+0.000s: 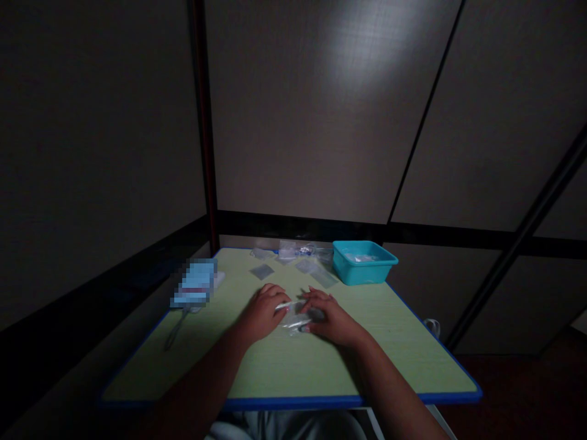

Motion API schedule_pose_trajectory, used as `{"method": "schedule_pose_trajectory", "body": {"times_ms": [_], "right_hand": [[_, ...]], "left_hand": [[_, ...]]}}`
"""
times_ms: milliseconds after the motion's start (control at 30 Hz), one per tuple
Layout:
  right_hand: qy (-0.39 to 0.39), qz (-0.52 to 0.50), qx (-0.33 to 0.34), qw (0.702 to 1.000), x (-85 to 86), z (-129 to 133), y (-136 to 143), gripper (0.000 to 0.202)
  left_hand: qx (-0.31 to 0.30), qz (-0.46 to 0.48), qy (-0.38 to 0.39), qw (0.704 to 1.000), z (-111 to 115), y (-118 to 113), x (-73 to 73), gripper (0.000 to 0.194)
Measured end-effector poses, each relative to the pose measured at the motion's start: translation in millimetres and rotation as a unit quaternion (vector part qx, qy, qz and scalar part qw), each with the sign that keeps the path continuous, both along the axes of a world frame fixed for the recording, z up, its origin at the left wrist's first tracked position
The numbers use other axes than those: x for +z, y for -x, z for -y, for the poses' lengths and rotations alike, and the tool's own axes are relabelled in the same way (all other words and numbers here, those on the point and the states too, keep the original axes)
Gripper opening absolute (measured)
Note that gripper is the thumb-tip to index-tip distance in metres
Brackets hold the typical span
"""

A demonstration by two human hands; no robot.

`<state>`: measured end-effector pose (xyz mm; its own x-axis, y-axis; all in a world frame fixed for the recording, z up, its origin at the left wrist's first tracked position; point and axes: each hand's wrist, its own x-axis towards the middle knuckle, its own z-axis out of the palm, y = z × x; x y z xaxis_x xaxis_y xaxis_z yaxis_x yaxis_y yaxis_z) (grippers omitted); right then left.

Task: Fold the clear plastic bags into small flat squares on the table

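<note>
Left hand point(265, 313): the thumb and fingers pinch the left side of the clear plastic bag point(293, 322). A light, steady pinch should be best, so the thin bag does not get squashed.
Right hand point(337, 321): the fingers are bent and the thumb sits apart from them, by the bag's right side. I can't tell if they grip it. Keeping this side smooth should help; a hard tug could rip it.
Clear plastic bag: it is between both hands, over the middle of the green table point(293, 380). It looks thin, shiny and wrinkly, with a pale strip near its far side. Anything inside is too blurry to tell.
</note>
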<state>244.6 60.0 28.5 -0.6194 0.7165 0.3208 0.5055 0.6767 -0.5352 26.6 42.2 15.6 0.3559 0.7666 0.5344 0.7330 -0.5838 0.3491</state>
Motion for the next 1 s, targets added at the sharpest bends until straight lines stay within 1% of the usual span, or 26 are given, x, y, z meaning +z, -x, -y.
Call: {"method": "schedule_pose_trajectory", "body": {"times_ms": [100,200,333,433,633,800,1000], "right_hand": [[-0.024,0.018,0.003,1.000,-2.7,0.6,6.0,0.033],[-0.045,0.032,-0.009,0.998,-5.2,-1.0,12.4,0.026],[-0.038,0.047,-0.022,0.998,-7.6,-3.5,18.3,0.023],[-0.033,0.059,-0.022,0.997,-9.2,-4.3,21.7,0.022],[-0.056,0.084,-0.025,0.995,-12.8,-4.3,27.0,0.019],[-0.065,0.073,-0.024,0.995,-14.6,-4.0,29.3,0.017],[-0.059,0.044,-0.039,0.996,-11.9,-5.2,28.8,0.016]], "left_hand": [[0.018,0.019,-0.001,1.000,-2.4,-0.4,-1.9,0.018],[0.037,0.039,0.005,0.999,-6.0,-0.5,-4.2,0.016],[0.052,0.046,0.013,0.997,-8.5,-0.6,-6.2,0.015],[0.053,0.039,0.015,0.998,-9.0,-0.5,-7.2,0.015],[0.053,0.028,0.021,0.998,-7.9,-1.1,-7.6,0.016],[0.046,0.022,0.023,0.998,-5.9,-2.0,-6.9,0.016],[0.043,0.027,0.019,0.999,-6.3,-2.0,-7.2,0.015]]}}
